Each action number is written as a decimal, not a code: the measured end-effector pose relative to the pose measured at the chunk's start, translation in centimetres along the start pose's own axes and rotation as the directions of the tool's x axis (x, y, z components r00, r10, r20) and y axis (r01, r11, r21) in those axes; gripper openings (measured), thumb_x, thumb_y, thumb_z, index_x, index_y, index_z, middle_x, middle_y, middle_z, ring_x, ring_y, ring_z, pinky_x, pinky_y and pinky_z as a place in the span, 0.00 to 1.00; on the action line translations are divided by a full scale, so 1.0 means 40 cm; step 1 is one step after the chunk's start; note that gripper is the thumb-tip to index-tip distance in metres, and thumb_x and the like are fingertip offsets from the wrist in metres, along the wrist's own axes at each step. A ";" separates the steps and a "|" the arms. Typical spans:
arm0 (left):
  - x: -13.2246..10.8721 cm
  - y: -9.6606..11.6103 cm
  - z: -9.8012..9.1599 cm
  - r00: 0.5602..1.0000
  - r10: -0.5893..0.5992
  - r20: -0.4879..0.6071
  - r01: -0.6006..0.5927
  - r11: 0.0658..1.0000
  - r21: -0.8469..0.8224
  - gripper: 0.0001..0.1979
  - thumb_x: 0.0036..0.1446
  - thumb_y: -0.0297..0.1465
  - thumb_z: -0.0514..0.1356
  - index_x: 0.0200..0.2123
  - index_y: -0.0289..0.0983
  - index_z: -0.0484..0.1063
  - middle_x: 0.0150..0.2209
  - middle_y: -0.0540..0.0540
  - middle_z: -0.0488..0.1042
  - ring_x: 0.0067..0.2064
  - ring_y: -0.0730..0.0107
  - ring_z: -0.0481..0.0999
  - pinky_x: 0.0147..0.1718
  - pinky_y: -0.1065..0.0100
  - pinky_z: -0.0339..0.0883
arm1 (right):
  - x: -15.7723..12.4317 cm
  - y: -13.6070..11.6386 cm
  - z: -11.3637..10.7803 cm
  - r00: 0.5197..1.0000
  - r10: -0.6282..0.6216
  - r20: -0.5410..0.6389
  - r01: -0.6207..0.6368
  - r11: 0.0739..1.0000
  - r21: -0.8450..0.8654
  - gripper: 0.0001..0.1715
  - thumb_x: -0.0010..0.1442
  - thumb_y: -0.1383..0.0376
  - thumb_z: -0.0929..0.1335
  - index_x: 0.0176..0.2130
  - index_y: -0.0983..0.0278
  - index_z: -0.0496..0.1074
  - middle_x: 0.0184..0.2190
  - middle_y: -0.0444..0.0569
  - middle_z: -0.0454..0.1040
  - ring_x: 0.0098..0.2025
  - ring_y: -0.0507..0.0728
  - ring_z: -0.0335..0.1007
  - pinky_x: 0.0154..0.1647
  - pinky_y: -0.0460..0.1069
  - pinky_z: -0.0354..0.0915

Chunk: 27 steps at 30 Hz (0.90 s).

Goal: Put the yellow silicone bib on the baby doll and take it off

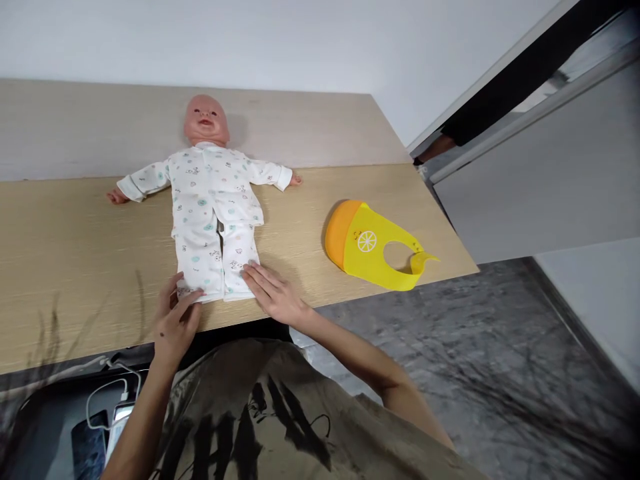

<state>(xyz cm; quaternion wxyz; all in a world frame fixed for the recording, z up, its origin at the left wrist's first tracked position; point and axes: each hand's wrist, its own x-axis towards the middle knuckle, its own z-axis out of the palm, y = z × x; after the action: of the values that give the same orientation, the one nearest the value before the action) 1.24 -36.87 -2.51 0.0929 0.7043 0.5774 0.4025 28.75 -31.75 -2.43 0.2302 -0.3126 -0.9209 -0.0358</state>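
Note:
A baby doll (206, 120) lies on its back on the table, arms spread wide. It wears a white printed top (213, 183) and matching white trousers (197, 257); no feet show below the hems. My left hand (175, 323) rests at the hem of the trouser leg on the left, thumb and fingers apart around its edge. On the other trouser leg my right hand (273, 293) lies with its fingers stretched out flat over the cloth. To the right of the doll is a yellow bib (377, 247) with an orange pocket, apart from both hands.
The wooden table (75, 253) meets a white wall at the back, its right edge slanting toward me. Below the front edge at left, a phone (90, 447) and a white cable lie on a dark surface. Part of a person's leg (440, 147) shows beyond the grey panel (550, 167).

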 end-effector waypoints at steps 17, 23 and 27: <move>-0.021 -0.005 0.015 0.994 0.012 -0.107 0.032 0.914 0.404 0.07 0.60 0.29 0.63 0.41 0.37 0.79 0.43 0.38 0.77 0.43 0.58 0.77 0.46 0.57 0.72 | -0.039 0.009 0.000 0.993 0.104 -0.049 -0.101 0.993 0.065 0.25 0.71 0.70 0.63 0.63 0.75 0.69 0.64 0.63 0.69 0.71 0.65 0.61 0.72 0.60 0.66; -0.036 -0.031 0.012 0.994 0.045 -0.099 -0.004 0.924 0.383 0.04 0.58 0.25 0.61 0.35 0.40 0.75 0.34 0.45 0.78 0.35 0.62 0.76 0.37 0.63 0.68 | -0.046 0.012 -0.001 0.972 0.117 -0.202 -0.102 0.991 0.084 0.18 0.69 0.73 0.64 0.54 0.72 0.76 0.54 0.60 0.78 0.62 0.62 0.72 0.66 0.56 0.72; -0.055 -0.034 0.009 0.992 0.025 -0.124 0.015 0.950 0.311 0.05 0.59 0.27 0.62 0.38 0.41 0.75 0.37 0.44 0.79 0.37 0.64 0.78 0.37 0.64 0.70 | -0.050 0.012 -0.006 0.965 0.136 -0.226 -0.119 0.989 0.084 0.17 0.69 0.72 0.64 0.53 0.71 0.77 0.53 0.60 0.78 0.60 0.61 0.74 0.64 0.56 0.74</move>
<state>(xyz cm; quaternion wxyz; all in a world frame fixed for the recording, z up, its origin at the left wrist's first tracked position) 0.47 -38.28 -4.58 -0.0571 0.6848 0.6365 0.3502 30.52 -32.54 -3.16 0.3482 -0.3567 -0.8665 -0.0248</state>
